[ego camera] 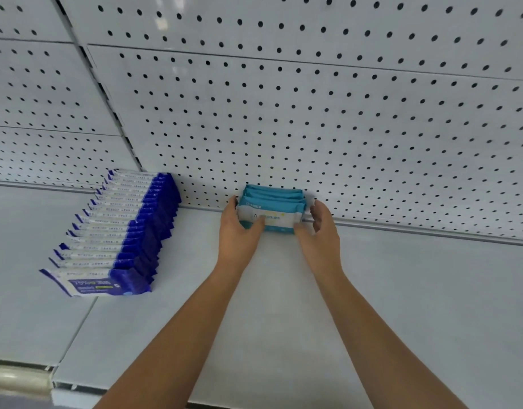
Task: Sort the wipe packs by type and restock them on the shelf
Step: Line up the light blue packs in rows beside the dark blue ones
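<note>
I see both hands reaching to the back of the shelf [401, 290], one on each side of a small bunch of teal wipe packs [273, 202]. The packs stand on edge, one behind another, with the rearmost against the pegboard [313, 113]. My left hand [238, 228] grips the bunch's left end, with the thumb laid across the front pack's face and the fingers wrapped round the side. My right hand [320, 228] sits at the right end, its thumb touching the lower front corner. Its fingers curve just beside the packs, and I cannot tell whether they touch. Well apart to the left, a long row of blue wipe packs [121, 231] runs from the pegboard toward the shelf's front.
</note>
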`<move>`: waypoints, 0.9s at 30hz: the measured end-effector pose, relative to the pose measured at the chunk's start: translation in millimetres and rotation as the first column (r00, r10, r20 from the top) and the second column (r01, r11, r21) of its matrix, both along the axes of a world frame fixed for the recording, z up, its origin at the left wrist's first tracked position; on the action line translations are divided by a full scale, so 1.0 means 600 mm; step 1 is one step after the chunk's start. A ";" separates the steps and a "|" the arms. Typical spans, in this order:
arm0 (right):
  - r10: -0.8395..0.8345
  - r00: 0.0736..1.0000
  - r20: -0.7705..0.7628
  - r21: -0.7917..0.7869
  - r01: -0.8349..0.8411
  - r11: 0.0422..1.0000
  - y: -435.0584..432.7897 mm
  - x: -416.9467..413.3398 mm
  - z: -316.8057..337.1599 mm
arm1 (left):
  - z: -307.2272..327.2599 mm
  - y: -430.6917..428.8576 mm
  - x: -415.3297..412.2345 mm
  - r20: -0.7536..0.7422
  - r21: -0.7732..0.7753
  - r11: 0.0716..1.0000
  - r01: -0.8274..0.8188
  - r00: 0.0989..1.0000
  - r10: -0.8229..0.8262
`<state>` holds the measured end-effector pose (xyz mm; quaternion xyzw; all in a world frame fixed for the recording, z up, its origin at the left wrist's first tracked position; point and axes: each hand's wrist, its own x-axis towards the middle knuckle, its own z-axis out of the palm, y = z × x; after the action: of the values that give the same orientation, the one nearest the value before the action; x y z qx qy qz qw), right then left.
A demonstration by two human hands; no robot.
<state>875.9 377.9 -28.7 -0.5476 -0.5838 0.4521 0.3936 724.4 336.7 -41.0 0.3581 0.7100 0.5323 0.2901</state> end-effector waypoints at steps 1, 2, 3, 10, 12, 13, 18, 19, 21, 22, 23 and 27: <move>0.009 1.000 -0.014 -0.012 -0.009 1.000 -0.004 0.010 -0.001 | 0.006 -0.008 0.003 0.021 -0.015 1.000 -0.015 1.000 0.015; 0.025 0.999 -0.027 -0.026 -0.026 0.999 -0.007 0.020 -0.002 | 0.011 -0.017 0.007 0.038 -0.036 0.999 -0.032 0.999 0.033; 0.042 0.999 -0.034 -0.039 -0.044 0.998 -0.012 0.030 -0.002 | 0.016 -0.028 0.012 0.042 -0.053 0.997 -0.048 0.998 0.050; 0.179 0.980 -0.089 -0.059 -0.185 0.981 -0.065 0.097 0.010 | 0.039 -0.118 0.082 0.020 -0.111 0.993 -0.046 0.999 0.049; 0.216 0.971 -0.103 -0.060 -0.223 0.973 -0.081 0.116 0.015 | 0.042 -0.140 0.105 0.022 -0.126 0.992 -0.032 0.999 0.035; 0.223 0.969 -0.110 -0.060 -0.230 0.971 -0.090 0.127 0.017 | 0.044 -0.151 0.117 0.032 -0.127 0.992 -0.025 0.999 0.029; 0.212 0.971 -0.115 -0.036 -0.217 0.976 -0.154 0.189 0.029 | 0.053 -0.207 0.182 0.038 -0.092 0.994 0.051 0.998 -0.048; 0.201 0.972 -0.119 -0.035 -0.207 0.978 -0.169 0.204 0.032 | 0.054 -0.218 0.196 0.043 -0.080 0.994 0.069 0.997 -0.066; 0.171 0.978 -0.119 -0.020 -0.175 0.984 -0.202 0.238 0.037 | 0.054 -0.239 0.227 0.059 -0.046 0.992 0.119 0.991 -0.116; 0.153 0.982 -0.113 -0.014 -0.155 0.988 -0.218 0.257 0.038 | 0.053 -0.250 0.244 0.070 -0.029 0.989 0.147 0.987 -0.145; 0.128 0.985 -0.112 -0.013 -0.130 0.991 -0.236 0.278 0.037 | 0.052 -0.261 0.264 0.081 -0.017 0.984 0.177 0.981 -0.175; -0.026 0.994 -0.107 -0.029 0.023 0.999 -0.314 0.394 0.026 | 0.048 -0.303 0.365 0.143 0.038 0.956 0.290 0.946 -0.293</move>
<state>1112.3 189.5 -13.3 -0.5351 -0.5485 0.4841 0.4225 943.6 155.0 -12.1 0.4213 0.6217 0.5143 0.4141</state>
